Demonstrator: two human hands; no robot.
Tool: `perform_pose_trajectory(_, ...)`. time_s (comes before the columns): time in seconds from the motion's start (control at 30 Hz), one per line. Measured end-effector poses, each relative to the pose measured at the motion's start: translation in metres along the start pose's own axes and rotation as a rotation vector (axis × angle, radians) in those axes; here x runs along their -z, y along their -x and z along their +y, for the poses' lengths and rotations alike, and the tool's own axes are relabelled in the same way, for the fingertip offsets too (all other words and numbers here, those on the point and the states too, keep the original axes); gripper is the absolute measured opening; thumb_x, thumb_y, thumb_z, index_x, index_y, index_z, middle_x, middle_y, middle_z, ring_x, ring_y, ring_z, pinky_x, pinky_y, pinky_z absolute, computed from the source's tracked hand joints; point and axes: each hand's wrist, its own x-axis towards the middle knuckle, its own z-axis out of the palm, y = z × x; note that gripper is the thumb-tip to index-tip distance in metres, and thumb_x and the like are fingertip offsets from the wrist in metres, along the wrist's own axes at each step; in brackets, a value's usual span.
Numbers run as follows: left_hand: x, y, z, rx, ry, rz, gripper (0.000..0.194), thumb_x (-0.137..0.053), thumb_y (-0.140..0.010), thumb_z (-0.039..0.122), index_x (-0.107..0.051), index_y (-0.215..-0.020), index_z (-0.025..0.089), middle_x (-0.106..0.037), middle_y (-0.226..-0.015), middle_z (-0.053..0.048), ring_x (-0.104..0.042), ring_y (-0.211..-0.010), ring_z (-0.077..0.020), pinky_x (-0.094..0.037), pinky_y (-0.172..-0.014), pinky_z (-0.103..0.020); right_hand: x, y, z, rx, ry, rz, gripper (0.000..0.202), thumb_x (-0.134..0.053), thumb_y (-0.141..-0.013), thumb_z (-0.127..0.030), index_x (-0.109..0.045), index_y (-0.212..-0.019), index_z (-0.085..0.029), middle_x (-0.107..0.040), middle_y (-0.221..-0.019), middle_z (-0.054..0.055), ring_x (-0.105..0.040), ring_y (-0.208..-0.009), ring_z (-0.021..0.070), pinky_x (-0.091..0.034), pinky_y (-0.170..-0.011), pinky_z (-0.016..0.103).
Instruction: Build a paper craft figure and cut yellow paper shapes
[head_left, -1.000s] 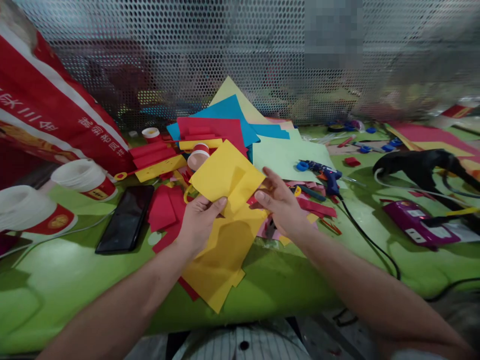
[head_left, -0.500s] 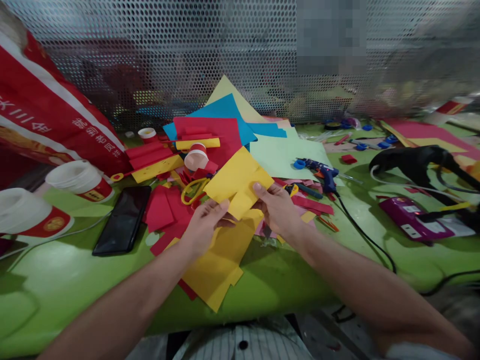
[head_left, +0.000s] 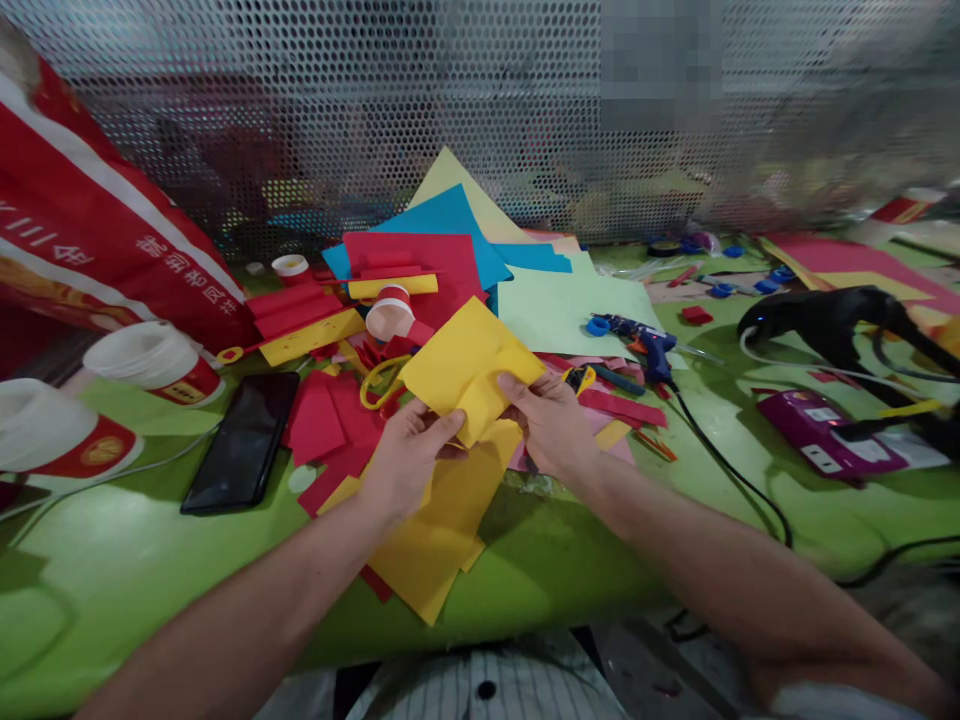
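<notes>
A piece of yellow paper point(head_left: 465, 355) is held up in front of me between both hands, with a narrower flap at its lower edge. My left hand point(head_left: 412, 445) pinches the lower left of it, thumb on top. My right hand point(head_left: 551, 420) grips the lower right side, its thumb pressed on the paper near the flap. Under the hands lies a larger yellow sheet point(head_left: 431, 545) on the green table point(head_left: 570, 570). Yellow-handled scissors point(head_left: 379, 385) rest just left of the held paper, partly covered. Red paper pieces point(head_left: 315, 415) lie beside my left hand.
A black phone point(head_left: 241, 440) and paper cups point(head_left: 150, 355) stand at left, near a red bag point(head_left: 112, 210). Coloured sheets point(head_left: 570, 305) are piled behind. A blue glue gun point(head_left: 649, 345) with a cord and a purple power strip point(head_left: 832, 435) lie at right.
The flap of the yellow paper now looks bent, and my left thumb has slid slightly onto it. Both hands stay nearly in place, and the view has shifted a little.
</notes>
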Motion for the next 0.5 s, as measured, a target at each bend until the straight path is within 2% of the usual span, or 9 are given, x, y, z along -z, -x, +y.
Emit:
perform_pose_trajectory(0.23, 0.005, -0.006, -0.001, -0.175, -0.103, 0.081, 0.029, -0.073, -0.063, 0.027, -0.066, -0.089, 0.016, -0.069, -0.076, -0.002, -0.059, -0.066, -0.0123, -0.046, -0.059, -0.023, 0.004, -0.002, -0.004, -0.004, 0.034, 0.111, 0.028, -0.075, -0.059, -0.043, -0.066, -0.075, -0.020, -0.069, -0.069, 0.000, -0.062, -0.055, 0.0133, -0.053, -0.048, 0.027)
perform_pose_trajectory(0.4, 0.011, -0.010, 0.003, -0.233, -0.119, 0.105, 0.018, -0.069, -0.067, 0.029, -0.065, -0.080, 0.017, -0.068, -0.072, 0.000, -0.057, -0.061, -0.0106, -0.046, -0.058, -0.022, 0.003, -0.002, -0.006, -0.035, -0.004, 0.068, 0.026, -0.077, -0.056, -0.040, -0.065, -0.069, -0.021, -0.067, -0.064, -0.002, -0.061, -0.055, 0.0114, -0.054, -0.051, 0.025)
perform_pose_trajectory(0.5, 0.013, -0.009, 0.008, -0.298, -0.216, 0.155, 0.013, -0.068, -0.068, 0.027, -0.064, -0.076, 0.018, -0.067, -0.071, 0.000, -0.058, -0.062, -0.0116, -0.045, -0.058, -0.023, 0.005, -0.002, -0.008, -0.058, 0.025, 0.031, 0.024, -0.077, -0.057, -0.038, -0.066, -0.072, -0.022, -0.067, -0.066, -0.003, -0.061, -0.056, 0.0106, -0.055, -0.052, 0.025)
